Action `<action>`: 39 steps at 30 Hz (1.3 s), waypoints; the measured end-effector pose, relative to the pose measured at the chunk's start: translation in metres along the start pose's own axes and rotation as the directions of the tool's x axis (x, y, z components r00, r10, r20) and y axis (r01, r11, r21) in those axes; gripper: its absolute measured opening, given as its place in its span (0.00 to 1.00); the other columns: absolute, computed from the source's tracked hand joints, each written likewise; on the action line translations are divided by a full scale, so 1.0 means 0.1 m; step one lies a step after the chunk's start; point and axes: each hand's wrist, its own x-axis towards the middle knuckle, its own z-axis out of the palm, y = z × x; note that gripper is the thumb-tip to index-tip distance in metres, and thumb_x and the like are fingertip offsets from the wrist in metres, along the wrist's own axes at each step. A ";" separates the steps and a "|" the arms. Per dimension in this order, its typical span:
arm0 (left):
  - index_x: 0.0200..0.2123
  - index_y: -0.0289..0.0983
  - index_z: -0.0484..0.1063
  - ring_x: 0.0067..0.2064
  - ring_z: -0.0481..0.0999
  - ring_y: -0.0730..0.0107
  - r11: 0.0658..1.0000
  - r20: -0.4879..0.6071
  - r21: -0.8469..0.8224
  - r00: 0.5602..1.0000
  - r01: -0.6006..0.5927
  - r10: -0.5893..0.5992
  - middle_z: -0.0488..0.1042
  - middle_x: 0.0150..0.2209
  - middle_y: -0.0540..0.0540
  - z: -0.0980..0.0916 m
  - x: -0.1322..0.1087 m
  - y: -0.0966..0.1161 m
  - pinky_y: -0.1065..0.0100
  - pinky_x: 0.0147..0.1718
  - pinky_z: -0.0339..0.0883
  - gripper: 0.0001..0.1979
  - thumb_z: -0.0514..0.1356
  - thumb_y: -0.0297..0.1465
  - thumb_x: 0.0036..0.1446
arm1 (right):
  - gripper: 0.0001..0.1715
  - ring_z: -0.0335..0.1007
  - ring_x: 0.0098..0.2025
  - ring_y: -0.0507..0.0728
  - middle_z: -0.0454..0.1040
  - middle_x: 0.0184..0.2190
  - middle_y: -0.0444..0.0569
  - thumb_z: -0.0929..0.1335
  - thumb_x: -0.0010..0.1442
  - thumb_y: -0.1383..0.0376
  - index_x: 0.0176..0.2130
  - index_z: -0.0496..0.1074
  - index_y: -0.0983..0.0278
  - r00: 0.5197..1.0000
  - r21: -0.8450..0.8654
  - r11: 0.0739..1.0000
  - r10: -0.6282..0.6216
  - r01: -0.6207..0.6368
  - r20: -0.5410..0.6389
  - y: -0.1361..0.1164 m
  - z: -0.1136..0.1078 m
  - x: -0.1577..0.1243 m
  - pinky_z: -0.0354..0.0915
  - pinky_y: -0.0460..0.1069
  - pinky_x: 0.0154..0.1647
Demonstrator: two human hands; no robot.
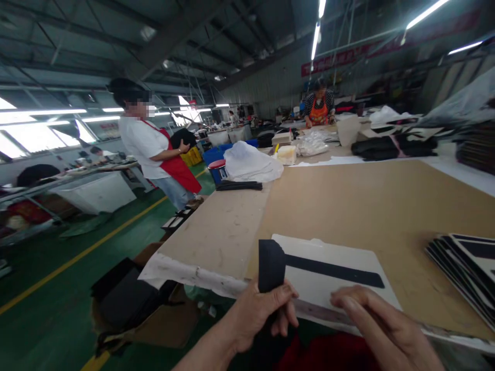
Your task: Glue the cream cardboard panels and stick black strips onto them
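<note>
My left hand (257, 312) is closed around a dark strip of material (270, 263), whose rounded upper end stands above the thumb. Its lower part hangs down past the table edge. In front of me a white panel (340, 250) lies on the table with a black band (336, 271) across it. Over the panel's near edge, my right hand (381, 322) is closed, thumb against the curled fingers. Whether anything small is pinched there is hidden.
Banded panels (460, 273) are stacked at right on the tan tabletop (348, 201). Dark strips (238, 185) and white sheeting (251, 162) lie at the far left corner. A box of dark pieces (162, 319) sits below left. One co-worker (147, 134) stands left; another (319, 108) works beyond.
</note>
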 end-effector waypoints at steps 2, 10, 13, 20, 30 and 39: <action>0.37 0.34 0.71 0.17 0.66 0.78 0.997 0.081 -0.072 0.997 0.008 -0.002 0.74 0.21 0.49 0.13 0.07 -0.07 0.77 0.15 0.55 0.23 0.64 0.49 0.54 | 0.20 0.76 0.47 0.57 0.78 0.46 0.48 0.62 0.67 0.50 0.49 0.74 0.58 0.998 0.122 0.990 0.068 -0.068 0.002 -0.22 0.14 0.11 0.73 0.46 0.45; 0.36 0.31 0.75 0.18 0.67 0.80 0.991 0.108 -0.125 0.994 0.049 -0.035 0.73 0.21 0.49 0.37 0.13 -0.07 0.78 0.16 0.56 0.29 0.71 0.51 0.45 | 0.31 0.76 0.47 0.58 0.75 0.52 0.53 0.60 0.68 0.50 0.65 0.62 0.59 0.991 0.264 0.958 0.094 -0.115 0.090 -0.42 0.32 0.22 0.72 0.53 0.50; 0.33 0.31 0.74 0.17 0.65 0.80 0.990 0.067 -0.136 0.997 0.043 -0.034 0.70 0.18 0.52 0.42 0.17 -0.06 0.77 0.16 0.54 0.27 0.71 0.50 0.44 | 0.30 0.72 0.55 0.61 0.73 0.56 0.53 0.61 0.68 0.52 0.65 0.62 0.58 0.997 0.167 0.983 0.074 -0.078 0.031 -0.40 0.33 0.20 0.69 0.56 0.57; 0.24 0.34 0.69 0.16 0.65 0.79 0.983 -0.030 -0.168 0.997 0.070 -0.076 0.67 0.16 0.52 0.52 0.25 -0.09 0.76 0.16 0.54 0.25 0.72 0.49 0.41 | 0.20 0.68 0.58 0.63 0.71 0.56 0.54 0.65 0.65 0.56 0.54 0.73 0.58 0.968 0.090 0.990 -0.086 0.110 -0.236 -0.29 0.38 0.18 0.68 0.57 0.58; 0.37 0.30 0.76 0.22 0.73 0.74 0.968 0.015 -0.250 1.000 -0.015 0.020 0.78 0.31 0.40 0.49 0.23 -0.08 0.75 0.17 0.54 0.27 0.66 0.51 0.50 | 0.14 0.68 0.26 0.53 0.70 0.28 0.43 0.70 0.60 0.52 0.33 0.69 0.59 0.939 0.813 0.557 0.343 -0.172 -0.036 -0.28 0.30 0.24 0.68 0.48 0.26; 0.45 0.33 0.74 0.30 0.79 0.63 0.999 -0.004 0.046 1.000 -0.025 0.025 0.80 0.34 0.40 0.40 0.11 -0.03 0.68 0.25 0.69 0.25 0.62 0.49 0.56 | 0.15 0.63 0.21 0.51 0.67 0.23 0.41 0.71 0.58 0.51 0.33 0.70 0.59 0.938 0.864 0.422 0.316 -0.273 0.142 -0.45 0.33 0.25 0.67 0.49 0.23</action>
